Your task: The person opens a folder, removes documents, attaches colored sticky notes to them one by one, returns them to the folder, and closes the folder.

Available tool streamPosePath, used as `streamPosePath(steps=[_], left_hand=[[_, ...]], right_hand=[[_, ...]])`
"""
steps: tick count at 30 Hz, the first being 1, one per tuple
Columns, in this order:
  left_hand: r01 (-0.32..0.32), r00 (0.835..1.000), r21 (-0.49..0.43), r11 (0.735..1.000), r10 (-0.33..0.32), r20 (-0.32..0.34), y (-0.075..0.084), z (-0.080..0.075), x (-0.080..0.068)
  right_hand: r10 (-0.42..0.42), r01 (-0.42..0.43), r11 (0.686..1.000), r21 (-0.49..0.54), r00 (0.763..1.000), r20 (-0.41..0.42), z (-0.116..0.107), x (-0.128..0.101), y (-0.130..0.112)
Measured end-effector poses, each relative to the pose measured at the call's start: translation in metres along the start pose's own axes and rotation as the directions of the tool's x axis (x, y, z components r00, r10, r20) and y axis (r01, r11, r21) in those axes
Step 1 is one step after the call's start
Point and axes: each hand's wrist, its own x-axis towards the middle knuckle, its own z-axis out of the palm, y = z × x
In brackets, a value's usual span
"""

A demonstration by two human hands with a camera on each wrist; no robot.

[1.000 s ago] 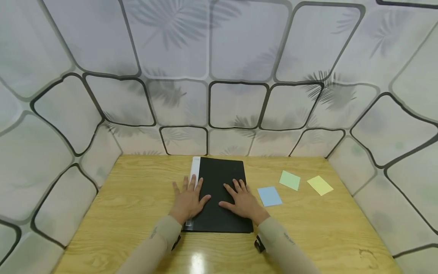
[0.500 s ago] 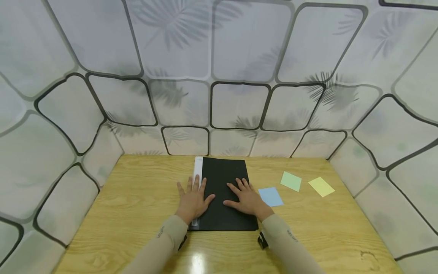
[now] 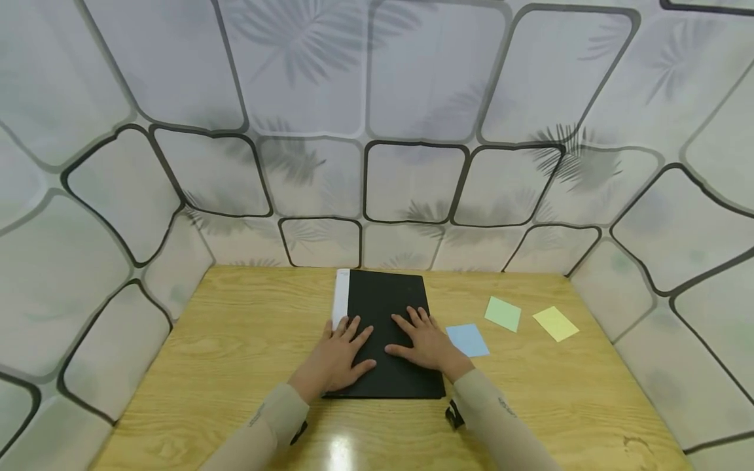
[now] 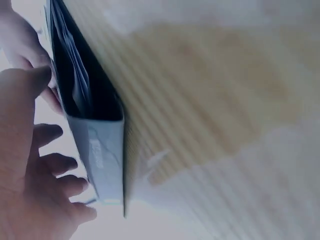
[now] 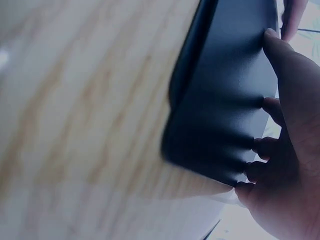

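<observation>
Left hand point(image 3: 337, 362) and right hand point(image 3: 427, 345) are touching the folder point(image 3: 384, 294), fingers spread; a blue note point(image 3: 469, 340) is lying at its three o'clock.

The left hand point(image 3: 330, 363) hides part of the white strip point(image 3: 341, 294) of the folder point(image 3: 383, 314). Both sleeves point(image 3: 268, 428) run off the head view's bottom edge. The folder's lettering point(image 4: 95, 151) is blurred, illegible.

I'm in a booth-like work nook: leaf-patterned walls point(image 3: 412, 183) left of my left hand point(image 3: 336, 358), right of my right hand point(image 3: 427, 345) and beyond both, wood-grain tabletop point(image 3: 247, 340) below.
</observation>
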Motion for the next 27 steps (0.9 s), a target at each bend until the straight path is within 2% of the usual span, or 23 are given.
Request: streamPosePath(steps=[4,10,20,27], left_hand=[[-0.074,0.996,-0.061,0.995,0.076,0.038,0.005,-0.003,-0.013],[-0.120,0.990,-0.105,0.987,0.127,0.066,0.009,-0.007,-0.025],[-0.114,0.990,-0.086,0.990,0.120,0.067,0.014,0.000,-0.025],[-0.104,0.993,-0.071,0.992,0.108,0.047,0.014,-0.001,-0.028]], right_hand=[[-0.009,0.009,1.000,0.029,1.000,-0.003,-0.003,0.000,0.000],[-0.002,0.001,1.000,0.020,1.000,0.006,-0.005,0.002,0.001],[0.011,-0.012,0.999,0.030,0.999,0.033,-0.007,0.006,0.004],[0.038,-0.041,0.995,0.089,0.999,0.033,-0.010,0.004,0.008]])
